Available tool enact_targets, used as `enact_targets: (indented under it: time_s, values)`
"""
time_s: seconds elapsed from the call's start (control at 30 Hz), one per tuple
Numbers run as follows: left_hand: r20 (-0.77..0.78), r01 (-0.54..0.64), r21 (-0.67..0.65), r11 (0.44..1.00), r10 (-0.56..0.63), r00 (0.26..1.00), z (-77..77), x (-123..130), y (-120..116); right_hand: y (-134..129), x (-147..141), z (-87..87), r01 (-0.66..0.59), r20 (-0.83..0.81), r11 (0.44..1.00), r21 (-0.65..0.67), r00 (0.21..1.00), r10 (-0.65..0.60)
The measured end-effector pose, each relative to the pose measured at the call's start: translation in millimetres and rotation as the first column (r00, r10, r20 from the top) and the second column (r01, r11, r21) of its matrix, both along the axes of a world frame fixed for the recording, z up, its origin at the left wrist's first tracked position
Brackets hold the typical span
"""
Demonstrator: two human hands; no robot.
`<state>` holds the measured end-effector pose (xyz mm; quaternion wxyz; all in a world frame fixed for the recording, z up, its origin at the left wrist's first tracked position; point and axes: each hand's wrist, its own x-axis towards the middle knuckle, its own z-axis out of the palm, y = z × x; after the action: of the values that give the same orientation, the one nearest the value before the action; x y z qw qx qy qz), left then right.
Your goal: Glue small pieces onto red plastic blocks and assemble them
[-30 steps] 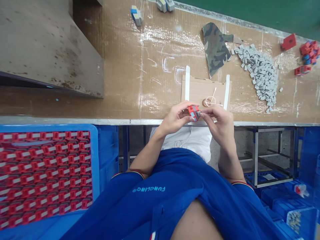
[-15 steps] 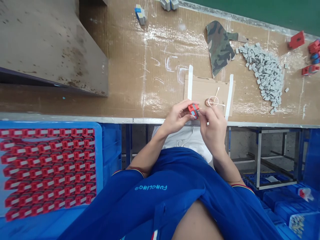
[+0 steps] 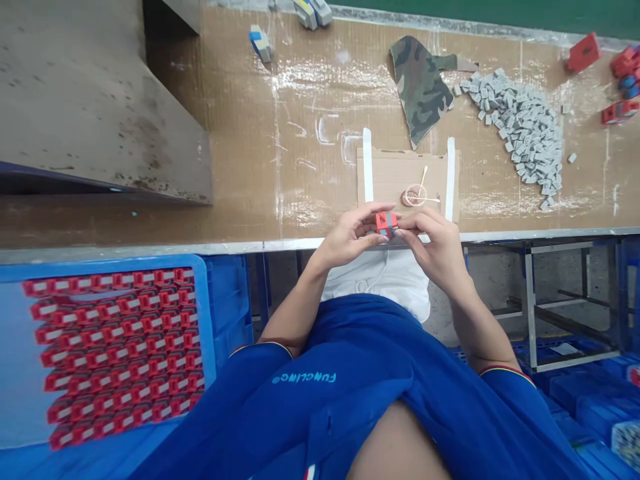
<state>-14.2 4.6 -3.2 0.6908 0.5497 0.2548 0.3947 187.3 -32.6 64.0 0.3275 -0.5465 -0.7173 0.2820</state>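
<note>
Just over the table's front edge, my left hand (image 3: 346, 239) grips a small red and grey toy piece (image 3: 387, 225) between thumb and fingers. My right hand (image 3: 434, 241) is closed at the piece's right side, thumb and fingertips against it; anything smaller between those fingertips is hidden. Behind the hands lies a taped cardboard sheet (image 3: 390, 177). A small round dish (image 3: 414, 195) with cotton swabs across it stands on that sheet, beyond my right hand.
Small grey blocks (image 3: 533, 130) form a pile at the right, beside a camouflage cloth (image 3: 420, 87). Red toy parts (image 3: 583, 53) lie farther right. At lower left, a blue crate (image 3: 207, 320) holds rows of red pieces. A metal chute (image 3: 100, 100) juts over the table's left.
The view has shifted slightly. My right fingers have moved from a raised pinch beside the red piece to rest against its side, and the piece has turned a little in my left hand.
</note>
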Motion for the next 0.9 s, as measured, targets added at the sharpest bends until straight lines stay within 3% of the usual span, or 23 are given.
enact_targets:
  time_s: [0.2,0.3,0.43,0.67,0.9]
  values:
    - [-0.104,-0.016,0.189,0.982,0.036,0.994,0.7,0,-2,4,-1,-0.5,-0.132,0.104,0.991,0.012,0.986,0.130]
    - [-0.154,-0.034,0.238,0.971,0.072,0.985,3.2,-2,-3,3,-6,-7.7,-0.111,0.115,0.990,0.082,0.988,0.101]
    - [-0.170,-0.061,0.248,0.967,0.105,0.980,3.4,-3,-3,1,-11,-14.8,-0.065,0.111,0.988,0.141,0.993,0.050]
    - [-0.067,-0.044,0.132,0.990,0.053,0.996,0.1,-1,-3,-3,2,-8.9,-0.133,0.211,0.982,0.133,0.972,0.103]
    - [-0.136,-0.019,0.239,0.971,0.053,0.989,2.8,-3,-1,1,9,-6.5,-0.222,0.242,0.974,0.037,0.948,0.207]
